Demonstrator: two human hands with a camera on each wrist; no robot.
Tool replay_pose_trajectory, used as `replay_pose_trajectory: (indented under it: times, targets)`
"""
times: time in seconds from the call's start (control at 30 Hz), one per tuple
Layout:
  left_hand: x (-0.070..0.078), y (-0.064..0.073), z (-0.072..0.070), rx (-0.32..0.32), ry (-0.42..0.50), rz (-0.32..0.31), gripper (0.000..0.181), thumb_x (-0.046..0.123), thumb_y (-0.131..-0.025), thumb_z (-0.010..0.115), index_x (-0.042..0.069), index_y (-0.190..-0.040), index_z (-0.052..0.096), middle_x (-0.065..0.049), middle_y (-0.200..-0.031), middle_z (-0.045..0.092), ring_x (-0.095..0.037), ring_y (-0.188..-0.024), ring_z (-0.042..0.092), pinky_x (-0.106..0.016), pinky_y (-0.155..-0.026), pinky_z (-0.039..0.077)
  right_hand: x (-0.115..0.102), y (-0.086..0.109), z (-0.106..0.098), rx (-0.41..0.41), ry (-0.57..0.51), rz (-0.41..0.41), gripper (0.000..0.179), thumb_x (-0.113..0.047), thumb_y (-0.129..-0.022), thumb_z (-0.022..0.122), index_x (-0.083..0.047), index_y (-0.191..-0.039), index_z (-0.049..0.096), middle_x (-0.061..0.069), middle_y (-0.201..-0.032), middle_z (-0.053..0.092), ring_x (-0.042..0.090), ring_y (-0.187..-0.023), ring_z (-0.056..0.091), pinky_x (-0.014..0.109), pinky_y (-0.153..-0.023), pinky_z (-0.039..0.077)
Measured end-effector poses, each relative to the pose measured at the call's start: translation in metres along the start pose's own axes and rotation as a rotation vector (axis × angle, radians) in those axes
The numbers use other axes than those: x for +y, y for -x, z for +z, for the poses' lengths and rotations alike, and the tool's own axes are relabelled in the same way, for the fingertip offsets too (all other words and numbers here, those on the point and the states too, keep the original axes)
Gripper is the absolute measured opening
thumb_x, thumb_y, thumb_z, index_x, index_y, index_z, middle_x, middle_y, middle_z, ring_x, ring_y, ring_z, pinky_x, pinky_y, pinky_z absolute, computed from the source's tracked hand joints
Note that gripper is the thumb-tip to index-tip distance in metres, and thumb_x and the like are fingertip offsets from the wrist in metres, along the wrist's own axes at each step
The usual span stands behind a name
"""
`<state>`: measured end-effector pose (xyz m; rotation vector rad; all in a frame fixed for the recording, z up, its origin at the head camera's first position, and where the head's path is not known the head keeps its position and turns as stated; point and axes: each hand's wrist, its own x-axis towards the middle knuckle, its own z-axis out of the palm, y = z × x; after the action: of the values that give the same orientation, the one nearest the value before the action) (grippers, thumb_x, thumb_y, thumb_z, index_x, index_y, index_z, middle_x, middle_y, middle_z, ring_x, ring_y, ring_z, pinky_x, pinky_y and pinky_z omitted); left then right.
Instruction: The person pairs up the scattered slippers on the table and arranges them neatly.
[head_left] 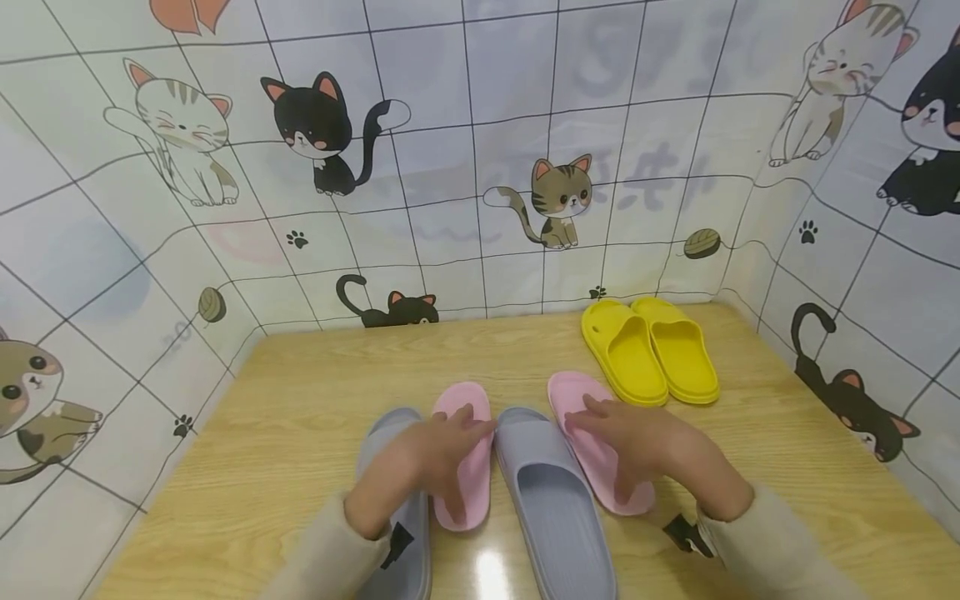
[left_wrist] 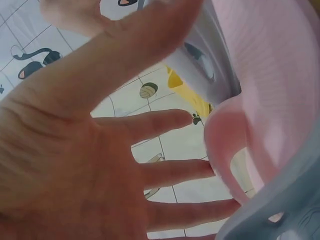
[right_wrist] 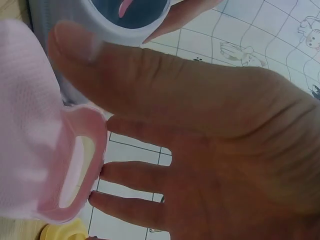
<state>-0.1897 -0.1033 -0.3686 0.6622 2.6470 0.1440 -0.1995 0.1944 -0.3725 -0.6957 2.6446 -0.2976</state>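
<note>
Two pink slippers and two grey slippers stand alternating in a row on a wooden surface. My left hand (head_left: 438, 450) is over the left pink slipper (head_left: 476, 492), fingers extended and spread. In the left wrist view its fingertips come close to the strap of that pink slipper (left_wrist: 275, 75); contact is unclear. My right hand (head_left: 633, 437) is above the right pink slipper (head_left: 573, 390). The right wrist view shows its straight fingers (right_wrist: 135, 177) at the strap edge of that slipper (right_wrist: 25, 125). The left grey slipper (head_left: 384, 432) is partly hidden by my left arm; the right grey slipper (head_left: 558, 517) lies between the hands.
A pair of yellow slippers (head_left: 630, 354) stands at the back right, close behind the right pink slipper. Walls with a cat-and-grid print (head_left: 450, 233) enclose the wooden tabletop (head_left: 315, 417) at the back and both sides.
</note>
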Motion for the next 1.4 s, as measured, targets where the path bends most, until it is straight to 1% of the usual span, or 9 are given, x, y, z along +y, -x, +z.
replay_pose_trajectory:
  times: [0.2, 0.3, 0.4, 0.53, 0.6, 0.83, 1.07, 1.27, 1.4]
  targets:
    - [0.002, -0.002, 0.007, 0.017, -0.069, -0.033, 0.132, 0.03, -0.059, 0.101, 0.023, -0.166, 0.024, -0.012, -0.173, 0.021, -0.049, -0.153, 0.031, -0.056, -0.113, 0.046, 0.0, -0.001, 0.002, -0.007, -0.037, -0.006, 0.113, -0.006, -0.058, 0.096, -0.019, -0.157, 0.044, 0.024, -0.169, 0.024, 0.051, -0.153, 0.027, 0.034, -0.067, 0.057]
    - [0.002, -0.004, 0.01, 0.034, -0.102, -0.037, 0.134, 0.032, -0.057, 0.101, 0.02, -0.166, 0.024, -0.013, -0.173, 0.02, -0.049, -0.152, 0.031, -0.054, -0.109, 0.05, 0.001, -0.003, 0.004, 0.001, -0.038, -0.014, 0.118, -0.006, -0.057, 0.098, -0.018, -0.159, 0.038, 0.025, -0.17, 0.019, 0.054, -0.154, 0.021, 0.045, -0.082, 0.061]
    - [0.002, -0.005, 0.01, 0.052, -0.112, -0.038, 0.137, 0.035, -0.053, 0.103, 0.022, -0.165, 0.025, -0.014, -0.173, 0.021, -0.052, -0.151, 0.032, -0.056, -0.107, 0.051, 0.002, -0.006, 0.006, 0.016, -0.02, -0.02, 0.124, -0.009, -0.057, 0.099, -0.018, -0.161, 0.033, 0.025, -0.172, 0.015, 0.056, -0.154, 0.016, 0.059, -0.103, 0.053]
    - [0.003, -0.007, 0.01, 0.065, -0.115, -0.039, 0.141, 0.037, -0.05, 0.104, 0.022, -0.165, 0.024, -0.015, -0.172, 0.021, -0.053, -0.15, 0.032, -0.057, -0.108, 0.05, 0.003, -0.009, 0.01, 0.051, 0.009, -0.034, 0.124, -0.008, -0.059, 0.098, -0.016, -0.163, 0.029, 0.025, -0.172, 0.013, 0.056, -0.155, 0.015, 0.059, -0.104, 0.053]
    - [0.004, -0.007, 0.011, 0.061, -0.117, -0.044, 0.142, 0.037, -0.051, 0.104, 0.02, -0.166, 0.022, -0.015, -0.173, 0.02, -0.052, -0.151, 0.031, -0.057, -0.108, 0.05, 0.004, -0.011, 0.011, 0.074, 0.043, -0.048, 0.123, -0.009, -0.06, 0.098, -0.013, -0.162, 0.029, 0.026, -0.171, 0.015, 0.056, -0.154, 0.018, 0.055, -0.096, 0.058]
    - [0.005, -0.01, 0.013, 0.045, -0.138, -0.063, 0.144, 0.042, -0.052, 0.103, 0.014, -0.166, 0.019, -0.014, -0.174, 0.015, -0.052, -0.153, 0.027, -0.059, -0.113, 0.046, 0.007, -0.017, 0.016, 0.132, 0.126, -0.082, 0.128, -0.017, -0.055, 0.101, -0.008, -0.161, 0.03, 0.03, -0.167, 0.021, 0.059, -0.15, 0.024, 0.066, -0.111, 0.044]
    - [0.006, -0.013, 0.015, 0.038, -0.16, -0.073, 0.147, 0.043, -0.052, 0.102, 0.013, -0.167, 0.015, -0.016, -0.175, 0.008, -0.054, -0.153, 0.024, -0.06, -0.108, 0.05, 0.011, -0.026, 0.023, 0.153, 0.126, -0.096, 0.13, -0.015, -0.053, 0.102, -0.003, -0.16, 0.028, 0.034, -0.168, 0.014, 0.062, -0.152, 0.015, 0.072, -0.117, 0.029]
    - [0.004, -0.017, 0.016, 0.016, -0.152, -0.065, 0.145, 0.041, -0.056, 0.101, 0.012, -0.167, 0.012, -0.017, -0.175, 0.007, -0.057, -0.153, 0.021, -0.059, -0.108, 0.05, 0.012, -0.029, 0.023, 0.131, 0.077, -0.074, 0.137, -0.016, -0.054, 0.102, -0.012, -0.164, 0.021, 0.032, -0.17, 0.009, 0.06, -0.153, 0.012, 0.069, -0.114, 0.038]
    - [0.004, -0.02, 0.019, 0.007, -0.159, -0.063, 0.146, 0.042, -0.057, 0.101, 0.011, -0.167, 0.01, -0.019, -0.174, 0.005, -0.058, -0.153, 0.02, -0.061, -0.112, 0.046, 0.013, -0.031, 0.023, 0.123, 0.07, -0.07, 0.136, -0.018, -0.054, 0.103, -0.013, -0.164, 0.023, 0.03, -0.171, 0.008, 0.06, -0.154, 0.012, 0.072, -0.119, 0.028]
